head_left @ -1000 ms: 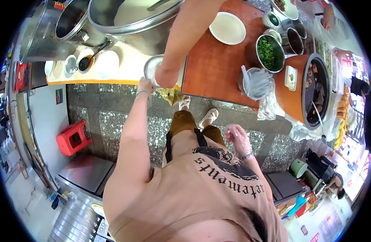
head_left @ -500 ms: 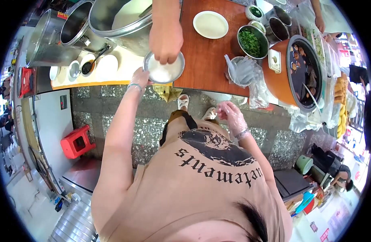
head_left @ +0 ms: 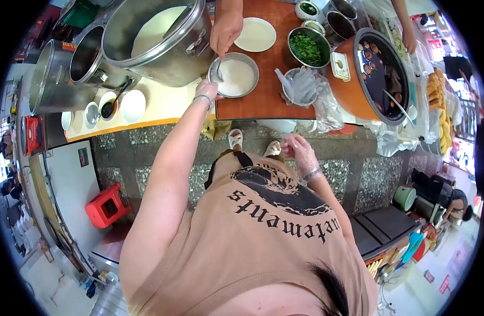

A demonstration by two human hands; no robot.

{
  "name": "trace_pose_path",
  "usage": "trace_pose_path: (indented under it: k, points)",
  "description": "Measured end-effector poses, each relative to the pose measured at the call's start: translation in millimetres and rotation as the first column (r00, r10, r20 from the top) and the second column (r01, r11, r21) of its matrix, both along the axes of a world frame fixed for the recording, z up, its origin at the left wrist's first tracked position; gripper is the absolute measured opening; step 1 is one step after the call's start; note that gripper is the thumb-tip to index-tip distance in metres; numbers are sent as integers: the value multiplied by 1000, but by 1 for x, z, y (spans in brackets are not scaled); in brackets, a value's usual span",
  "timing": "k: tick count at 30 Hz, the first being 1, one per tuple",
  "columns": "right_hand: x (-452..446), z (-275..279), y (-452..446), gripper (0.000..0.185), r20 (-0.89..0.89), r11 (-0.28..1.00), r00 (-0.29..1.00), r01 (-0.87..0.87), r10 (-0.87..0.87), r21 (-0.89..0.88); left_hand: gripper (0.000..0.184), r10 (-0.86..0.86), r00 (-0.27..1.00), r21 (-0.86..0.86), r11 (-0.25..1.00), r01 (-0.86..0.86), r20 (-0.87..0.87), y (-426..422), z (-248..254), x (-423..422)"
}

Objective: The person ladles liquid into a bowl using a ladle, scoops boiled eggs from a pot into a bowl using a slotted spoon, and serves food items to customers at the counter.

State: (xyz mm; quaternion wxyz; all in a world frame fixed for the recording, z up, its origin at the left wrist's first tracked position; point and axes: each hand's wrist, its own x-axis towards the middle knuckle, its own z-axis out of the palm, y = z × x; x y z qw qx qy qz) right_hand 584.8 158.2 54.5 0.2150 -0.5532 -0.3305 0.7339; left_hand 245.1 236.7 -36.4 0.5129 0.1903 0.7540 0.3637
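Note:
My left hand (head_left: 207, 90), in a clear plastic glove, grips the near-left rim of a metal bowl (head_left: 256, 75). Inside lies white, powdery-looking stuff (head_left: 236, 78). Another person's bare hand (head_left: 226, 36) reaches in from the far side and holds a spoon (head_left: 219, 71) dipped into that bowl. My right hand (head_left: 301, 154), gloved too, hangs in front of my body below the table edge, its fingers curled together with nothing visible in them.
Left stands a big steel pot (head_left: 184, 68) of pale liquid; white bowls (head_left: 133, 106) sit before it. Beyond the metal bowl is a white plate (head_left: 256, 35). To the right are chopped greens (head_left: 306, 51), plastic spoons (head_left: 303, 87) and an orange pot (head_left: 344, 84) of dark broth.
The view has shifted left, so the table things sit differently in it. The other person's hand has drawn back from over the bowl, and the spoon in it now shows.

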Motion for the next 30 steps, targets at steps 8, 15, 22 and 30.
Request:
trace_pose_path:
  k: [8, 15, 22, 30]
  points:
    - [-3, -1, -6, 18, 6, 1000, 1000, 26, -26, -14, 26, -29, 999, 11, 1000, 29, 31, 11, 12, 13]
    - [-9, 4, -9, 16, 7, 998, 998, 63, -63, -27, 27, -10, 1000, -4, 1000, 10, 26, 24, 10, 20]
    - [-10, 1, -15, 16, -17, 993, 993, 115, -115, -24, 28, -42, 999, 5, 999, 42, 13, 18, 1, 9]
    - [-13, -5, -21, 14, -22, 992, 992, 124, -125, -36, 33, -26, 999, -30, 999, 27, 36, 21, -14, -3]
